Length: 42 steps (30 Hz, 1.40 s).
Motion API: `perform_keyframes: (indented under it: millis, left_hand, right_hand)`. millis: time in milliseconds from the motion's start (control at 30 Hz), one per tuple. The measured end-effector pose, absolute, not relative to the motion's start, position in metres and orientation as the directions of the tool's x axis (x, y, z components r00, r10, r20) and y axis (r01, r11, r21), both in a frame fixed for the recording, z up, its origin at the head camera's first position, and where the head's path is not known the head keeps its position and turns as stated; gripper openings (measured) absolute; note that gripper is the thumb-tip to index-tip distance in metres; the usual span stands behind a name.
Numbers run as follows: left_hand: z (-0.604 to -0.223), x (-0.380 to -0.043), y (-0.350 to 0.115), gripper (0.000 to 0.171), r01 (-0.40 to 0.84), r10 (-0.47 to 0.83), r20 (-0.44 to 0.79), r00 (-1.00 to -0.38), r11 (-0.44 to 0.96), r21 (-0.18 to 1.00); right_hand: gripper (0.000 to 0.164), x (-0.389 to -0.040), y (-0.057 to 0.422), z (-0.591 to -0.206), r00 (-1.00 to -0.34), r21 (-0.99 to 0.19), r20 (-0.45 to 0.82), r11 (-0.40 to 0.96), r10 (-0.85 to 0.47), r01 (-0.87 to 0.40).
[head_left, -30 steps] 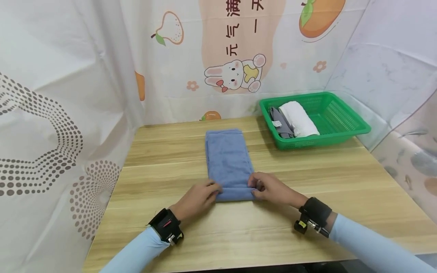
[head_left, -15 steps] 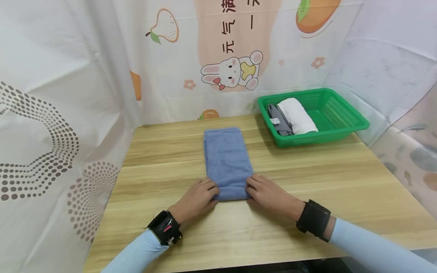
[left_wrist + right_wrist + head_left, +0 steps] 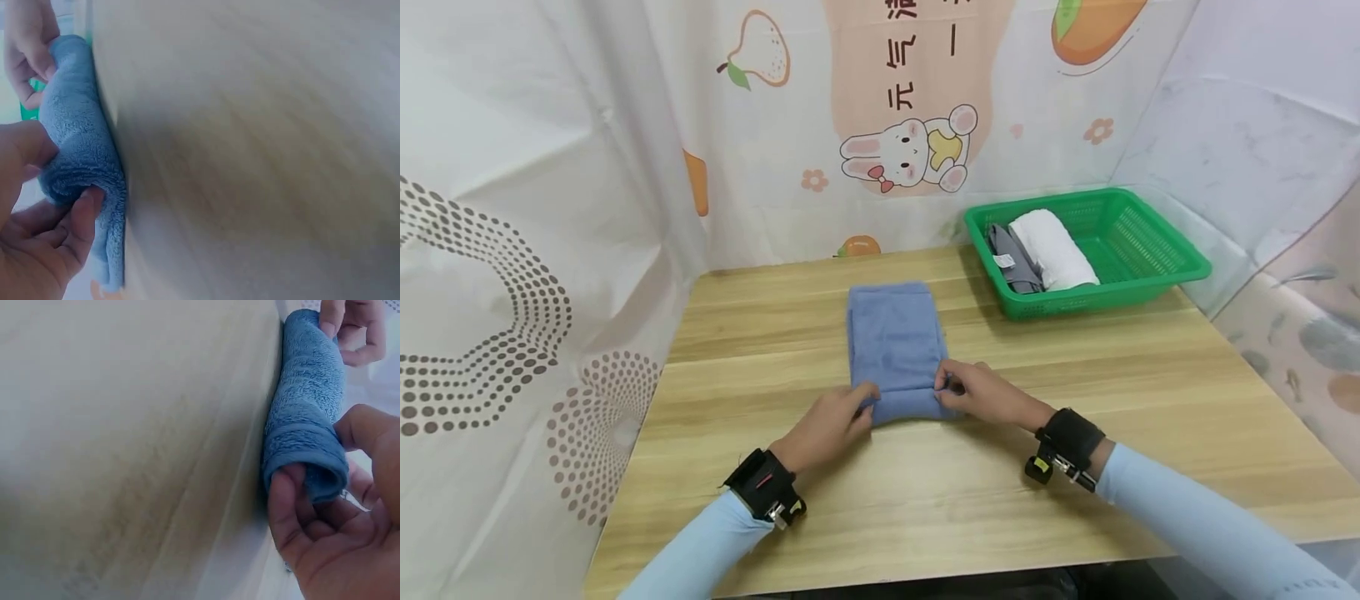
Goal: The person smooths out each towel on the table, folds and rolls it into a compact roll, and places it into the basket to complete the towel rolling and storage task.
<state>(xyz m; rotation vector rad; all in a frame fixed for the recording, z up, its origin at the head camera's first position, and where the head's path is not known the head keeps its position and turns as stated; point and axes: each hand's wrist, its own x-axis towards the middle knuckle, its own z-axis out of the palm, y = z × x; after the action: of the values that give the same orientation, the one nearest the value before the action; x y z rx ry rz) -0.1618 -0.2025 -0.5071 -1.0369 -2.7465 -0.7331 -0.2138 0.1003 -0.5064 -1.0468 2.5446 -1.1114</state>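
Observation:
A blue towel [image 3: 897, 333] lies folded lengthwise on the table, its near end turned into a thick roll. The left hand [image 3: 829, 425] pinches the roll's left end; in the left wrist view, the thumb lies on the outside and fingers [image 3: 84, 215] reach into the coil. At the other end, the right hand [image 3: 988, 392] pinches the roll. The right wrist view shows the rolled towel [image 3: 306, 419] with an open, hollow end, one fingertip tucked inside and another finger on its outer side. The flat part of the towel stretches away from both hands.
A green plastic basket [image 3: 1150, 287] stands at the back right of the wooden table [image 3: 760, 333]. Inside it lie a white rolled towel [image 3: 1052, 250] and a grey folded cloth [image 3: 1015, 260]. A printed curtain [image 3: 760, 167] hangs behind the table.
The towel's near end has been rolled further, so the roll is thicker and sits farther from the front edge. Both hands pressed at the roll's ends half a second ago and have moved forward.

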Motion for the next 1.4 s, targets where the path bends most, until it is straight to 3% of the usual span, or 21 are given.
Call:
perform_keyframes:
  millis: [133, 267, 367, 533, 633, 733, 800, 933, 1000, 1100, 1233, 1400]
  left_hand:
    - [-0.506, -0.167, -0.201, 0.016, 0.634, 0.557, 0.302, -0.773, 0.666, 0.394]
    - [-0.504, -0.170, -0.199, 0.018, 0.668, 0.591, 0.316, -0.742, 0.691, 0.277]
    - [-0.501, -0.170, -0.198, 0.019, 0.697, 0.638, 0.302, -0.709, 0.700, 0.158]
    - [-0.495, -0.169, -0.198, 0.033, 0.715, 0.681, 0.255, -0.687, 0.695, 0.071]
    - [-0.496, -0.170, -0.199, 0.027, 0.719, 0.685, 0.261, -0.680, 0.692, 0.060]
    - [-0.500, -0.171, -0.200, 0.026, 0.727, 0.682, 0.292, -0.671, 0.683, 0.073]
    - [-0.501, -0.171, -0.200, 0.030, 0.731, 0.679, 0.301, -0.669, 0.674, 0.105]
    - [-0.502, -0.171, -0.202, 0.032, 0.726, 0.664, 0.297, -0.687, 0.647, 0.232]
    - [-0.501, -0.171, -0.203, 0.029, 0.700, 0.644, 0.275, -0.714, 0.641, 0.314]
    - [-0.500, -0.174, -0.203, 0.027, 0.637, 0.609, 0.221, -0.762, 0.641, 0.428]
    - [-0.499, -0.179, -0.202, 0.022, 0.571, 0.556, 0.194, -0.808, 0.659, 0.489]
    - [-0.500, -0.186, -0.198, 0.016, 0.606, 0.534, 0.287, -0.795, 0.697, 0.382]
  right_hand:
    - [0.013, -0.215, 0.093, -0.507, -0.692, -0.488, 0.302, 0.517, -0.656, -0.703]
    - [0.017, -0.206, 0.086, -0.507, -0.526, -0.188, 0.451, 0.499, -0.721, -0.846]
    - [0.012, -0.196, 0.084, -0.507, -0.452, -0.066, 0.450, 0.476, -0.770, -0.877]
    - [0.027, -0.186, 0.087, -0.505, -0.460, 0.014, 0.382, 0.502, -0.802, -0.865]
    - [0.028, -0.188, 0.087, -0.505, -0.452, 0.071, 0.353, 0.505, -0.819, -0.860]
    - [0.027, -0.193, 0.086, -0.504, -0.460, 0.053, 0.345, 0.507, -0.818, -0.861]
    - [0.027, -0.199, 0.086, -0.501, -0.485, -0.028, 0.329, 0.506, -0.810, -0.862]
    - [0.026, -0.214, 0.089, -0.492, -0.576, -0.351, 0.231, 0.485, -0.784, -0.801]
    - [0.024, -0.221, 0.090, -0.487, -0.625, -0.523, 0.137, 0.480, -0.768, -0.704]
    - [0.021, -0.228, 0.093, -0.483, -0.672, -0.678, 0.007, 0.490, -0.741, -0.548]
    - [0.014, -0.234, 0.093, -0.486, -0.719, -0.728, -0.027, 0.506, -0.695, -0.462]
    - [0.010, -0.229, 0.084, -0.493, -0.754, -0.583, 0.174, 0.551, -0.634, -0.597]
